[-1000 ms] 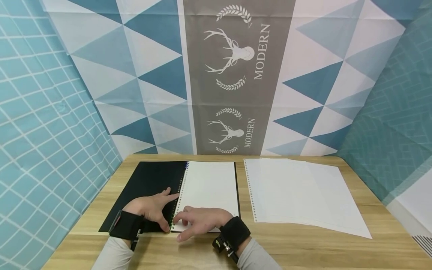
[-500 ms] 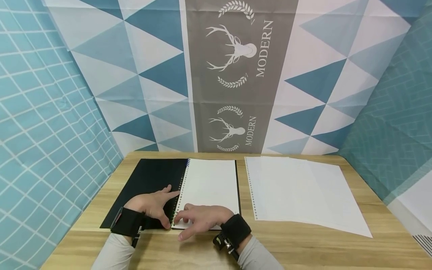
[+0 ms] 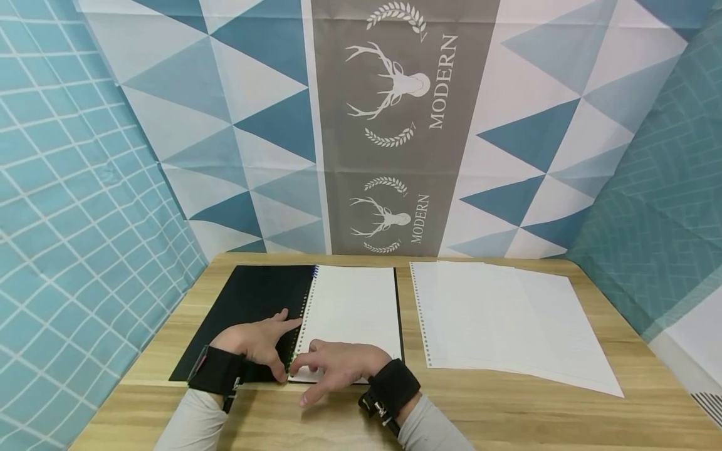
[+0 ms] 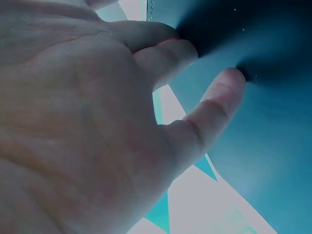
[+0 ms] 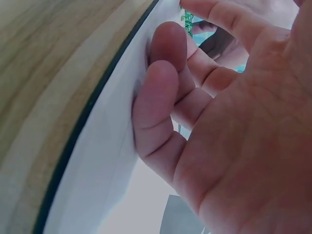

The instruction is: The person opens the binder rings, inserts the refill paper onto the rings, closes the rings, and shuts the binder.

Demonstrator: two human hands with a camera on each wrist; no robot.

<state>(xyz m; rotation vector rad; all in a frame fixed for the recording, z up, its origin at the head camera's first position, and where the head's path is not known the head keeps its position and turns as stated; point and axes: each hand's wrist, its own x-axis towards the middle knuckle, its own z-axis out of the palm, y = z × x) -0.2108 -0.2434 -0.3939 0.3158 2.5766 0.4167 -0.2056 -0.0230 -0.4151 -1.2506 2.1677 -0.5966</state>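
Note:
A loose-leaf notebook lies open on the table, its black cover (image 3: 265, 291) to the left and white punched pages (image 3: 358, 307) to the right. My left hand (image 3: 254, 341) rests on the cover with spread fingers, one reaching the binding and the thumb at its near end. In the left wrist view the fingertips touch the dark cover (image 4: 273, 141). My right hand (image 3: 341, 366) lies over the near part of the page, index finger at the binding's near end, thumb held apart. In the right wrist view its other fingers bend against the page (image 5: 92, 170), near green binding rings (image 5: 188, 23).
Several loose punched sheets (image 3: 507, 319) lie fanned out, overlapping, to the right of the notebook. The wooden table (image 3: 536, 416) runs up to a patterned cloth backdrop (image 3: 389, 213). A blue tiled-pattern cloth (image 3: 96, 219) stands along the left side.
The camera view has shifted slightly. Both hands keep practically the same place on the notebook, and the loose sheets have not moved.

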